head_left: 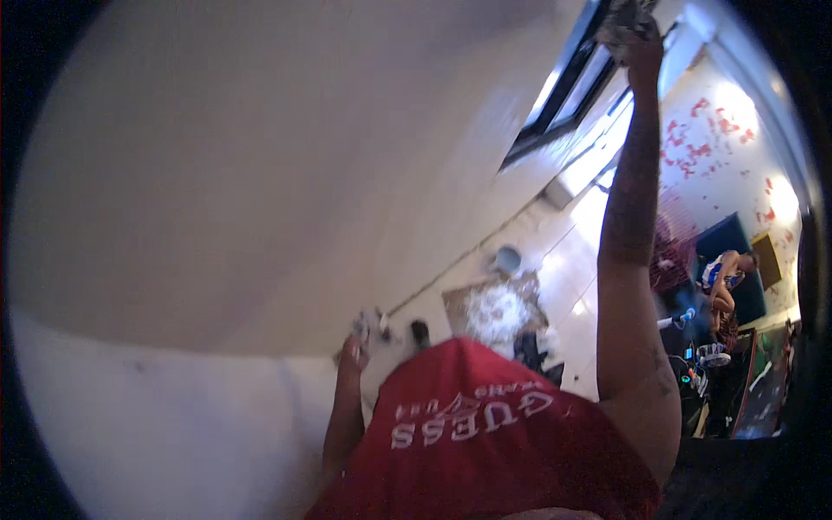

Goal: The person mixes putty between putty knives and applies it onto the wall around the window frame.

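Closest to me is the person's red shirt (511, 468), its chest printed with pale lettering and a small emblem; no other writing can be made out. The right arm reaches high across the view and hides part of the floor (568, 260) behind it. The right hand (641, 50) is closed around a crumpled grey bundle (626, 24) — up by the top of the dark-framed window (563, 95). Lower down, the left hand (354, 354) is beside the pale wall (217, 191), at a blurred greyish thing (362, 328); how far its fingers are open, I cannot tell. Past the shirt, a brown sheet (454, 307) lies on the floor, a white heap (494, 310) over its middle. A grey-blue bucket (507, 259) stands just beyond the sheet's far edge, and a dark bundle (530, 348) lies by its near right corner. Farther off sits another person (723, 276) in a blue-and-white top, near a yellow panel (767, 260) — and behind, a white wall carries red patches (691, 158).
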The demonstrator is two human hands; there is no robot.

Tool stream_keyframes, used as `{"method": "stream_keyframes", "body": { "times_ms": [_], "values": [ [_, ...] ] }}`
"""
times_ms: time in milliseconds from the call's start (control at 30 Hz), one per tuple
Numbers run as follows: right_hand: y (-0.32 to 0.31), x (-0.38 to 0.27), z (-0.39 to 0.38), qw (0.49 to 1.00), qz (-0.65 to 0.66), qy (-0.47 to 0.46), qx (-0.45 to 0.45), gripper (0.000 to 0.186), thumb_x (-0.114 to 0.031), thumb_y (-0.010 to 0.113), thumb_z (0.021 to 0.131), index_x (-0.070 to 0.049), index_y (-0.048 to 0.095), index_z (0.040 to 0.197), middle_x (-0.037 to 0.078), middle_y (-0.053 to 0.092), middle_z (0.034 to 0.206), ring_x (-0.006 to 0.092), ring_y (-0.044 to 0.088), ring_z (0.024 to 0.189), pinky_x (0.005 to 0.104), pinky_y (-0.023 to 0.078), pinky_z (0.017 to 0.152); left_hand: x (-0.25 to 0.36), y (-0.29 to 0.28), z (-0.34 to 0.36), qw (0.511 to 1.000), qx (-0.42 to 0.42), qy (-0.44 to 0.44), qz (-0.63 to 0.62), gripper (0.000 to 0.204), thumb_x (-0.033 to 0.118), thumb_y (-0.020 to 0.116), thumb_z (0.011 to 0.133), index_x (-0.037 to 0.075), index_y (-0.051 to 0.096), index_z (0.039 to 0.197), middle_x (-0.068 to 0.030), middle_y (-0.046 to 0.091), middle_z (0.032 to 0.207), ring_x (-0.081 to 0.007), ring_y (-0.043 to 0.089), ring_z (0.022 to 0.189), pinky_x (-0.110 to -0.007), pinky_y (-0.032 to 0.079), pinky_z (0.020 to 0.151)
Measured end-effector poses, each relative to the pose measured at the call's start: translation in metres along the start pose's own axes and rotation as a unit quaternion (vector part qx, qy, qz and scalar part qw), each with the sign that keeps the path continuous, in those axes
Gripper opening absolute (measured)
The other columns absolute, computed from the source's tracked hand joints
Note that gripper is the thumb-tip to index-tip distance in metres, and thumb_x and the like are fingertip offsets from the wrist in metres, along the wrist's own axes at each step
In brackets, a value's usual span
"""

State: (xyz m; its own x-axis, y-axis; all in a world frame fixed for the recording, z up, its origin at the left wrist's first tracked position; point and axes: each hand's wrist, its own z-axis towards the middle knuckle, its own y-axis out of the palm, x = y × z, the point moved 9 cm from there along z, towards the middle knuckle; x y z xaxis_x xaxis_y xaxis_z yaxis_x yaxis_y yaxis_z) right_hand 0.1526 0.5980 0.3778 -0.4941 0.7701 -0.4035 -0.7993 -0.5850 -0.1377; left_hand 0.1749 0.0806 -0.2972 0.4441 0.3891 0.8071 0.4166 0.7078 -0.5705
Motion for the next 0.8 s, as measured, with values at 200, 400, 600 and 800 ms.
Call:
{"method": "stream_keyframes", "body": {
  "times_ms": [200, 400, 600, 800],
  "values": [
    [-0.042, -0.008, -0.192, 0.957, -0.259, 0.124, 0.027, 0.028, -0.011, 0.053, 0.074, 0.003, 0.049, 0.099, 0.011, 0.054, 0.092, 0.0179, 0.051, 0.080, 0.0293, 0.041, 0.071, -0.017, 0.038, -0.003, 0.997, 0.031, 0.071, 0.014, 0.034, 0.013, 0.059, 0.056, 0.001, 0.056, 0.088, -0.0156, 0.056, 0.084, -0.0297, 0.053, 0.083, -0.039, 0.043, 0.074],
    [0.012, -0.021, -0.502, 0.872, -0.071, 0.485, -0.012, 0.040, -0.003, 0.046, 0.066, 0.005, 0.043, 0.105, 0.012, 0.050, 0.092, 0.0199, 0.046, 0.084, 0.0294, 0.038, 0.075, -0.063, 0.013, -0.048, 0.990, 0.062, 0.019, -0.123, 0.034, 0.020, 0.060, 0.064, 0.006, 0.052, 0.094, -0.0103, 0.056, 0.090, -0.0235, 0.054, 0.082, -0.034, 0.044, 0.072],
    [-0.045, -0.056, -0.617, 0.860, -0.222, 0.449, -0.096, 0.059, -0.008, 0.052, 0.066, 0.005, 0.030, 0.119, 0.017, 0.035, 0.118, 0.0275, 0.037, 0.105, 0.0346, 0.027, 0.091, 0.046, 0.014, -0.029, 0.985, -0.007, 0.142, -0.092, 0.026, 0.015, 0.064, 0.052, 0.008, 0.058, 0.075, -0.0080, 0.057, 0.075, -0.0244, 0.055, 0.072, -0.034, 0.043, 0.066],
    [-0.030, -0.019, -0.626, 0.847, -0.022, 0.530, -0.041, 0.050, -0.022, 0.053, 0.072, 0.005, 0.038, 0.111, 0.018, 0.043, 0.109, 0.0272, 0.044, 0.098, 0.0339, 0.040, 0.078, 0.072, 0.020, 0.004, 0.983, -0.040, 0.052, -0.172, 0.025, 0.014, 0.061, 0.052, 0.007, 0.056, 0.075, -0.0088, 0.056, 0.078, -0.0256, 0.053, 0.069, -0.035, 0.042, 0.064]
  ]
}}
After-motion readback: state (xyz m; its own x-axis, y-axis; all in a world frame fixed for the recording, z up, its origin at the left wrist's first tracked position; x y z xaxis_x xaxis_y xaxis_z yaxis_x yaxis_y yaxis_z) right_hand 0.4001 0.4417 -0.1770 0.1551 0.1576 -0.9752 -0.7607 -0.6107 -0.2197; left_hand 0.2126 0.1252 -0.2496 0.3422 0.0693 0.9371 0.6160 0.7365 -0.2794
